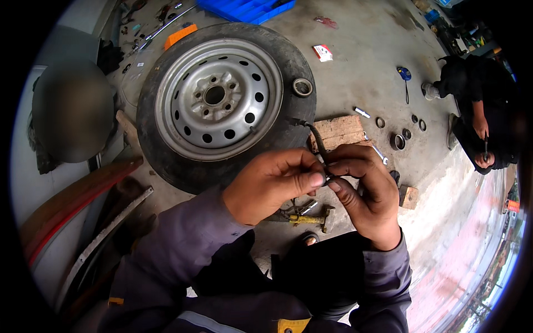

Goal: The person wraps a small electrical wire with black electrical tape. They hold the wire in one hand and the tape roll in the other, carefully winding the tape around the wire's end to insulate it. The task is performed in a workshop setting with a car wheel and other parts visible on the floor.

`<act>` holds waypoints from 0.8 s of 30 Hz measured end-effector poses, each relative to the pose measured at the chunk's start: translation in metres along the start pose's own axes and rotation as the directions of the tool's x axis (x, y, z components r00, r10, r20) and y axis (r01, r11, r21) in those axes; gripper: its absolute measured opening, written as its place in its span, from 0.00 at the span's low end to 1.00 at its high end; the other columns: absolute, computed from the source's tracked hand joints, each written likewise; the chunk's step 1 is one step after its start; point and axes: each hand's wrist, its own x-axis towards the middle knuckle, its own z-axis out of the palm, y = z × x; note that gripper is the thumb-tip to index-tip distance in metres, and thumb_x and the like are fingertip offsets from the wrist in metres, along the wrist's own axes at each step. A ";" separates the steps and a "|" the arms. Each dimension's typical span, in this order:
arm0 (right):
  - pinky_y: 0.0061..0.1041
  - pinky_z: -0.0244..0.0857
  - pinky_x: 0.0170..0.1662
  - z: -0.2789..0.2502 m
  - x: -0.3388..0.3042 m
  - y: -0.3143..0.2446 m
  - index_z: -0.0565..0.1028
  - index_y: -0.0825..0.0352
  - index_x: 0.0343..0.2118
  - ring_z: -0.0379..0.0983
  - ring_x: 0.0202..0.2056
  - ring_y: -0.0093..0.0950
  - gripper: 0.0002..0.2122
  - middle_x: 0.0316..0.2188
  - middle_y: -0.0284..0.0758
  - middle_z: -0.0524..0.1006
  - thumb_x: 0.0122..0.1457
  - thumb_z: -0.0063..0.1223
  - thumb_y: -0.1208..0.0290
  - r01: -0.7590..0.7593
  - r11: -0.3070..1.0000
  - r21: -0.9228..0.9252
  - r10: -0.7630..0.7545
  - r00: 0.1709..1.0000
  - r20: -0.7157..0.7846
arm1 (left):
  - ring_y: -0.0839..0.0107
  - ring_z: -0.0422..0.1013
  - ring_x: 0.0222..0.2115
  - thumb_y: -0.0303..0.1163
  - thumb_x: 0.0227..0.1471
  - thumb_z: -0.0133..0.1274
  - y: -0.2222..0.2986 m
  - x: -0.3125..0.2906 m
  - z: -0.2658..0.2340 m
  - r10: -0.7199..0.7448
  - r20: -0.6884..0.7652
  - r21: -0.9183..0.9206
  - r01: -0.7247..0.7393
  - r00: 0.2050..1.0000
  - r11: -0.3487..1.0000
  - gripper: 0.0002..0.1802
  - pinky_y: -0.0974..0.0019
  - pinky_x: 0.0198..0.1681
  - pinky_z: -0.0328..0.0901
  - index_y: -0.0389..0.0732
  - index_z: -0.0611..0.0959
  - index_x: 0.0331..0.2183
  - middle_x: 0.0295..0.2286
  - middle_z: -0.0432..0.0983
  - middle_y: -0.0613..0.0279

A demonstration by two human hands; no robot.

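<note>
Both my hands come together in front of the wheel, fingertips almost touching. My left hand [280, 180] pinches one side of a dark, hose-like piece [317, 136] between thumb and forefinger. My right hand [361, 191] closes on the same piece from the other side, with thumb and fingers bent. From my fingers the black piece curves up toward the tire's right edge; the part within my grip is mostly hidden. Just beyond lies a wheel, its silver steel rim [191, 75] inside a black tire [152, 130]. A metal ring [302, 87] rests on the tire.
A wooden block [338, 131] lies right of the tire, near a wrench [380, 155] and several metal rings [398, 142]. Below my hands is a yellow tool [308, 220]. A blue tray [244, 10] sits at the back. At right another person [480, 105] holds a tool.
</note>
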 end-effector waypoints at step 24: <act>0.24 0.69 0.43 0.024 -0.014 0.005 0.73 0.72 0.40 0.77 0.38 0.27 0.09 0.39 0.40 0.77 0.58 0.59 0.85 -0.261 0.913 0.313 0.287 0.957 -0.039 | 0.75 0.76 0.32 0.25 0.61 0.57 -0.004 0.004 0.004 0.206 -0.167 0.043 -0.202 0.964 0.979 0.06 0.72 0.36 0.71 0.34 0.76 0.35 0.30 0.78 0.63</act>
